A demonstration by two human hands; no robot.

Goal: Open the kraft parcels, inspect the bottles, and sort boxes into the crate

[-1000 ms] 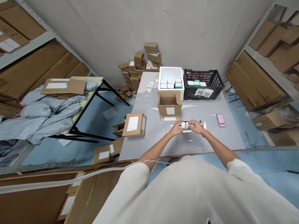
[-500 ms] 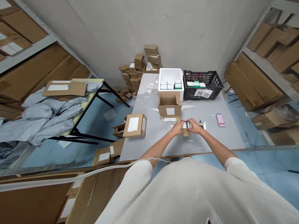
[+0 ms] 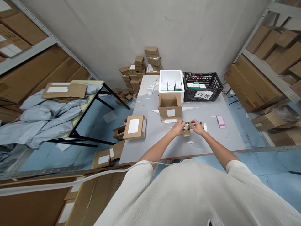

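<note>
Holding: small cardboard box (image 3: 186,133) between both hands, over the near part of the desk (image 3: 216,141) and just in front of the open carton (image 3: 170,112). Left hand (image 3: 178,128) clamped on the left side of the small cardboard box; right hand (image 3: 197,128) closed at the right edge, fingertips on the cardboard. Hands apart from each other, with the box between. Round, shiny-topped item (image 3: 186,126) visible at the open top; depth of seating impossible to tell.

Possible faults and causes:
- Spill of the round item, from tilting the open box or loosening one hand.
- Jamming or scuffing of the item, from catching on a flap or rim.
- Bent side or torn flap, from uneven squeezing or a sharp pull at the right edge.
- Bump against the black-and-yellow tool (image 3: 201,124), from outward travel of the right hand; located just beside the knuckles.
- Snag on the white cable (image 3: 103,172), from movement of the left elbow; routed close by.

Orientation: open end upward, brown front face toward the person. Long axis apparently near upright, with a slight lean impossible to rule out from above.
</note>
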